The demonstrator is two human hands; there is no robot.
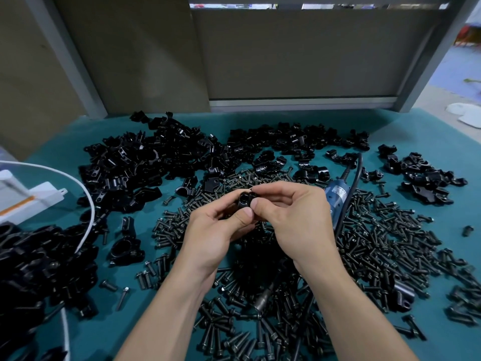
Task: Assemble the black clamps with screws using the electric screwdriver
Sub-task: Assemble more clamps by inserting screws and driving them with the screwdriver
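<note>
Both hands meet above the middle of the table around one black clamp (244, 199). My left hand (221, 227) grips it from below and the left, thumb pressed on its near side. My right hand (294, 214) pinches its right and top edge with thumb and fingers; what lies under those fingertips is hidden. A round hole in the clamp faces me. The blue electric screwdriver (337, 196) lies on the table just right of my right hand, its black cord running toward the back. Black screws (377, 238) are spread thickly under and around both hands.
Heaps of black clamp parts (145, 162) fill the back and left of the teal table (429, 131). More clamps (39, 267) are piled at the near left. A white cable (86, 194) and a white device (31, 201) sit at the left edge. A metal bit (265, 295) lies among the screws.
</note>
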